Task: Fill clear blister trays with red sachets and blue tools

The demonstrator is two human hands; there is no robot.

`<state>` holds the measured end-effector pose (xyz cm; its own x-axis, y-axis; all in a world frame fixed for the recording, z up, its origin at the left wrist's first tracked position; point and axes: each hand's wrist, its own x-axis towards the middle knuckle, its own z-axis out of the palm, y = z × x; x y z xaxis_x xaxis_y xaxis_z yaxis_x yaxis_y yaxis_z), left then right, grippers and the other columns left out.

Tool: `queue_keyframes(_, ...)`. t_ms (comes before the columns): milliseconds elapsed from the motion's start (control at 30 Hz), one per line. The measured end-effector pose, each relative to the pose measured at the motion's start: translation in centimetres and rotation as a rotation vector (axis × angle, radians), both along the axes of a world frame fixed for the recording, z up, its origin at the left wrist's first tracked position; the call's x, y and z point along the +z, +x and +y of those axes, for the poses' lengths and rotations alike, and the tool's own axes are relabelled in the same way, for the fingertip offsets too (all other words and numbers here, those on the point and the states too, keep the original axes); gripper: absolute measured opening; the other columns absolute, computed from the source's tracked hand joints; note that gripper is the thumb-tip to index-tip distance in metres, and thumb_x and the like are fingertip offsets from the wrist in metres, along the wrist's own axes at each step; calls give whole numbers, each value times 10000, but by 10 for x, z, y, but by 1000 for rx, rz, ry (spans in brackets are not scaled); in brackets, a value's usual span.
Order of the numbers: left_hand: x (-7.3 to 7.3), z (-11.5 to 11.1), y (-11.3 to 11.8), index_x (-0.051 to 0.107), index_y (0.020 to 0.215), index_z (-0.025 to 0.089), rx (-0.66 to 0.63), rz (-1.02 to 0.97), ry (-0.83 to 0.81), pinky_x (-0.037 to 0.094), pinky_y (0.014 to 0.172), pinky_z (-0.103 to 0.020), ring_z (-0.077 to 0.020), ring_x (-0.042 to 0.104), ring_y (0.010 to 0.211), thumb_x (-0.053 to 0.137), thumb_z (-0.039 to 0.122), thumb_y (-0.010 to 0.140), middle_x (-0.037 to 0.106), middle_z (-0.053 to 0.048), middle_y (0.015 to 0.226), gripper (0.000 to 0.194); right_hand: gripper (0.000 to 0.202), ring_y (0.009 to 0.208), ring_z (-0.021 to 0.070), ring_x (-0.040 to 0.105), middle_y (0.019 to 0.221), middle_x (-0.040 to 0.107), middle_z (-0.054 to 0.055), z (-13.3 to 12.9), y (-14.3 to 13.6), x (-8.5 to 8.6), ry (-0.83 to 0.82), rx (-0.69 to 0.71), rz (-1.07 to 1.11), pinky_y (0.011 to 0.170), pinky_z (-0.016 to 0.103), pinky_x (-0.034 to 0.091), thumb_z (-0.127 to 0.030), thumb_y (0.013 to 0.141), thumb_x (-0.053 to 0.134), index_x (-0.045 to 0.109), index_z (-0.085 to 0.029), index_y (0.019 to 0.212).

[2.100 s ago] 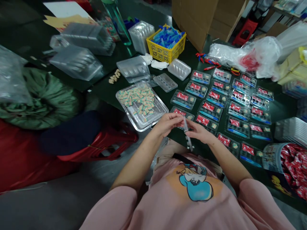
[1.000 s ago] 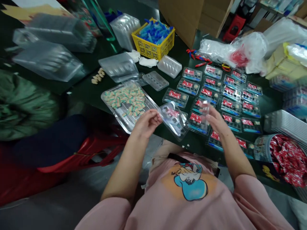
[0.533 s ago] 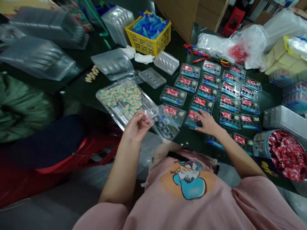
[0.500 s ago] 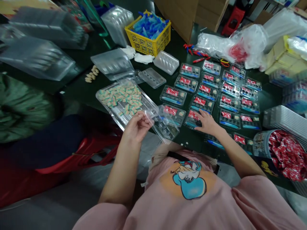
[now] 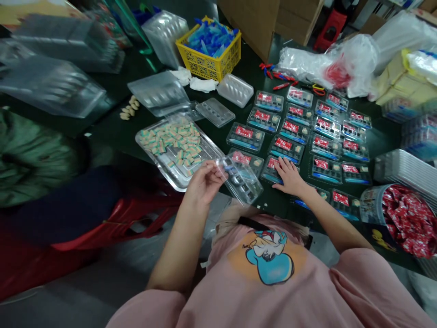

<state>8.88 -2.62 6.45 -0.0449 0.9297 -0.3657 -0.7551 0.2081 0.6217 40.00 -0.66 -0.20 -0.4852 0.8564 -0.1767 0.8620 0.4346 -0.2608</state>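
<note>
Pinched at one corner in my left hand (image 5: 207,181) is a clear plastic blister tray (image 5: 243,184), tilted over the table's front edge. My right hand (image 5: 289,176) lies with fingers spread on a filled blister pack (image 5: 270,171), covering part of it. That pack shows a red printed packet. Several similar packs stand in rows around it, each with a red packet, a blue pen and a small pale block, such as the pack (image 5: 245,136). Left of my left hand, a metal tray (image 5: 160,167) holds many small green-and-tan blocks (image 5: 184,141).
A yellow basket (image 5: 201,64) of blue pens stands at the back. Stacks of clear trays (image 5: 54,82) sit at the far left. A tub (image 5: 372,205) of red packets is at the right. Scissors (image 5: 318,89) and red-blue pieces lie behind the packs.
My left hand has moved slightly right with the clear tray, which now lies more to the right. My right hand has flattened onto the pack, its fingers more stretched out.
</note>
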Motion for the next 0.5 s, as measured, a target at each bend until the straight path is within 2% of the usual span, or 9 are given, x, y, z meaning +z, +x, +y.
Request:
queue_keyframes(67, 0, 2, 8, 508, 611, 158, -17, 2, 4, 469, 524, -198, -65, 479, 498, 669, 141, 621, 488, 42, 567, 162, 921, 1499, 388, 63, 1616, 156, 199, 1, 3, 4, 0, -25, 118, 1176, 607, 122, -551, 788, 677, 305, -139, 1524)
queue_keyframes(133, 0, 4, 18, 524, 619, 159, -47, 22, 24, 470, 529, -192, -64, 485, 499, 687, 155, 613, 505, 41, 570, 163, 868, 1501, 356, 109, 1613, 207, 156, 2, 2, 15, -14, -62, 328, 1178, 599, 152, -604, 819, 621, 309, -209, 1526)
queue_keyframes(200, 1, 5, 31, 533, 625, 162, -85, 56, 63, 468, 534, -183, -67, 501, 509, 712, 182, 624, 511, 40, 567, 180, 827, 1487, 312, 209, 1603, 259, 119, 0, -6, 30, -114, -92, 582, 1177, 556, 224, -632, 862, 545, 259, -261, 1543)
queue_keyframes(267, 2, 6, 46, 549, 638, 164, -114, 100, 105, 475, 556, -180, -73, 529, 537, 736, 217, 643, 533, 32, 578, 194, 879, 1452, 293, 308, 1598, 275, 108, -2, -18, 44, -287, -98, 774, 1159, 511, 296, -660, 852, 543, 187, -280, 1560)
queue_keyframes(367, 4, 8, 68, 579, 659, 165, -126, 167, 156, 491, 601, -191, -83, 568, 585, 760, 253, 646, 593, 14, 632, 201, 1026, 1426, 315, 353, 1603, 257, 120, -6, -37, 57, -429, -93, 848, 1145, 500, 326, -666, 758, 663, 172, -265, 1564)
queue_keyframes(500, 6, 12, 86, 599, 681, 173, -114, 236, 179, 496, 632, -216, -98, 590, 611, 767, 302, 657, 620, 12, 664, 214, 1002, 1447, 315, 309, 1585, 295, 131, -4, -42, 62, -321, -124, 794, 1176, 514, 265, -599, 740, 719, 248, -241, 1549)
